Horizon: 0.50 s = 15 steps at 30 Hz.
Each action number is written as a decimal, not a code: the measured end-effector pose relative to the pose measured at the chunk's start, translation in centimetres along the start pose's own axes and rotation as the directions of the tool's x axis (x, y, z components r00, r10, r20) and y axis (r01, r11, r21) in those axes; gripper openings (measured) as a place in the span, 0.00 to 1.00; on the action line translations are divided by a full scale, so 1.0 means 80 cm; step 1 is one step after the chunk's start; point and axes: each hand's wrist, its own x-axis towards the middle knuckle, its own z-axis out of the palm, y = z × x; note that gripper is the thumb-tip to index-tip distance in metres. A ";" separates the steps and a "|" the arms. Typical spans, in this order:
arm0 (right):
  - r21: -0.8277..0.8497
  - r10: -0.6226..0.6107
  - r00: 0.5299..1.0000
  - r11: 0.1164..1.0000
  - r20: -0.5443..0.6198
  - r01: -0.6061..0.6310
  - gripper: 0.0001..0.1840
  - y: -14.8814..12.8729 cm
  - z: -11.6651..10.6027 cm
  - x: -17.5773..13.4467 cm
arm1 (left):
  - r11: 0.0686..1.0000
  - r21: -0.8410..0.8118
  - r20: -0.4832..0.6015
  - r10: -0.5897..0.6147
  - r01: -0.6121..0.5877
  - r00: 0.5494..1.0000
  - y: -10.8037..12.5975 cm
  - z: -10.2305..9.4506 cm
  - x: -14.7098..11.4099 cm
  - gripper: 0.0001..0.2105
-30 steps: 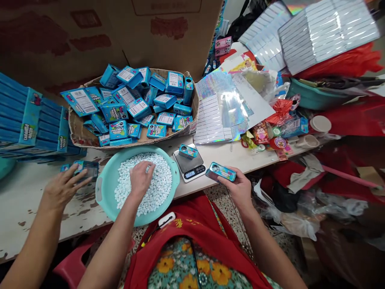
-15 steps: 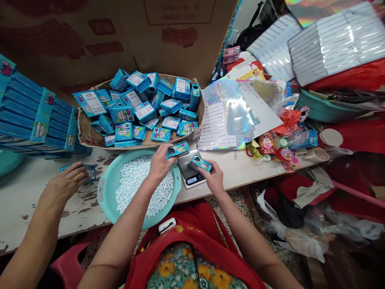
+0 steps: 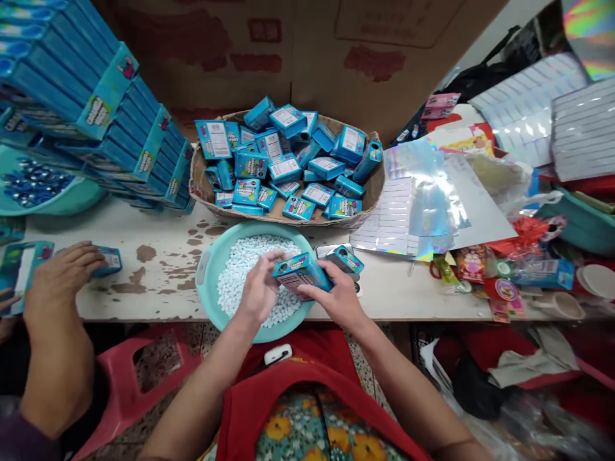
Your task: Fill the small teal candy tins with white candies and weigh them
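Observation:
Over a teal basin [image 3: 207, 276] of small white candies [image 3: 245, 259], my left hand [image 3: 258, 292] and my right hand [image 3: 336, 298] together hold a small blue candy box [image 3: 300, 271]. A second small blue box [image 3: 344, 258] rests on the scale just behind it; the scale is mostly hidden by my hands. A wicker basket [image 3: 369, 193] piled with the same blue boxes stands beyond the basin.
Another person's hand [image 3: 57, 282] rests on a blue box [image 3: 109, 259] at the left. Stacked blue cartons [image 3: 96, 115] stand at the back left. Holographic sticker sheets [image 3: 418, 205], wrappers and a teal tub [image 3: 579, 224] crowd the right. A red stool [image 3: 139, 378] is below the table edge.
The box lifted from the scale is now held by both my hands over the basin. The box from my right hand now lies on the scale. The view has shifted left.

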 end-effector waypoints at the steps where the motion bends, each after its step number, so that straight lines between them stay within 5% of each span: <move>1: -0.020 -0.024 1.000 1.000 -0.005 0.024 0.25 -0.002 0.006 0.003 | 0.998 -0.062 -0.031 -0.014 0.012 0.999 0.004 -0.004 0.003 0.24; 7: -0.054 0.045 0.997 0.998 0.059 -0.042 0.25 0.019 0.039 0.008 | 0.989 -0.146 -0.185 -0.041 0.014 0.982 0.003 -0.030 0.023 0.15; 11: 0.055 0.063 0.994 0.996 0.089 -0.068 0.24 0.027 0.052 0.009 | 0.987 -0.159 -0.135 -0.020 -0.001 0.991 0.005 -0.039 0.017 0.10; 15: 0.158 0.081 0.994 0.983 0.069 -0.091 0.24 0.029 0.065 0.011 | 0.992 0.045 -0.078 0.123 -0.120 0.989 0.012 -0.039 0.007 0.09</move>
